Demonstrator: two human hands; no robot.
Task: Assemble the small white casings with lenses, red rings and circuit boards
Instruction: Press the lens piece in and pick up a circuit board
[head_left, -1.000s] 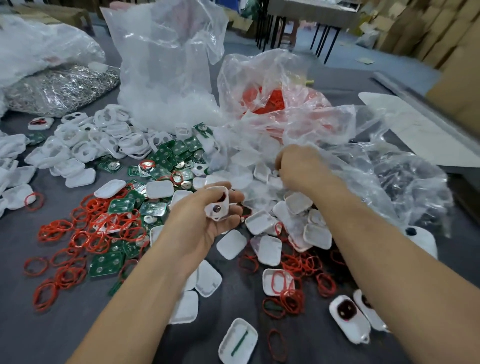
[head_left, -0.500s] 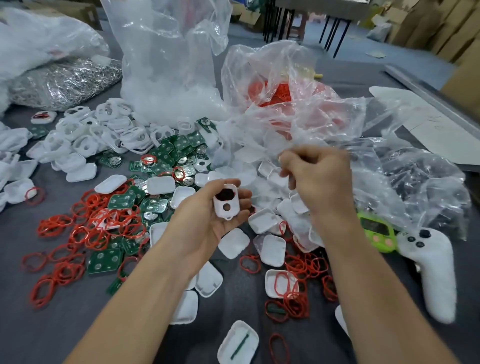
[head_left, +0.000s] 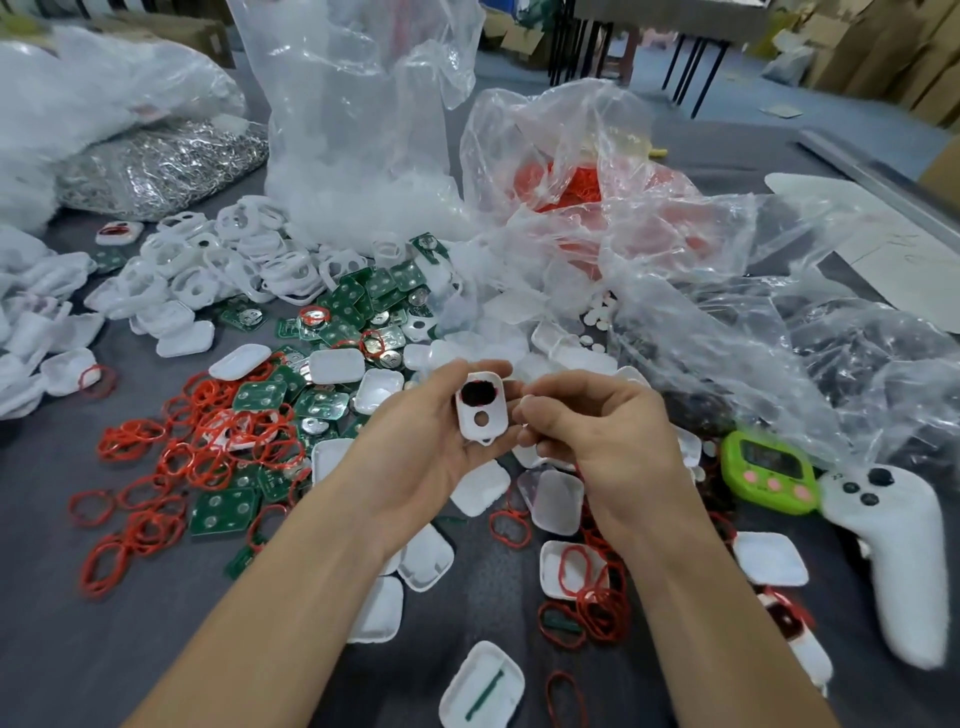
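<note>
My left hand (head_left: 431, 457) holds a small white casing (head_left: 496, 423) upright in its fingers; a dark lens fills its upper opening and a round hole shows below. My right hand (head_left: 597, 431) is just right of the casing, fingers curled, pinching what looks like a tiny white disc (head_left: 524, 400) at its tips. Loose red rings (head_left: 208, 441) spread over the grey table to the left. Green circuit boards (head_left: 358, 306) lie heaped behind my hands. Empty white casings (head_left: 208, 265) are piled at the back left, and white covers (head_left: 553, 499) lie scattered below my hands.
A tall clear bag (head_left: 353, 130) and a crumpled bag of red rings (head_left: 571, 182) stand behind. A bag of silver metal parts (head_left: 156, 166) lies at the far left. A green timer (head_left: 769, 470) and a white controller (head_left: 898, 561) sit at the right.
My right hand came back from the plastic bags to the casing, fingers pinched. My left hand turned the casing so its openings face me and raised it slightly.
</note>
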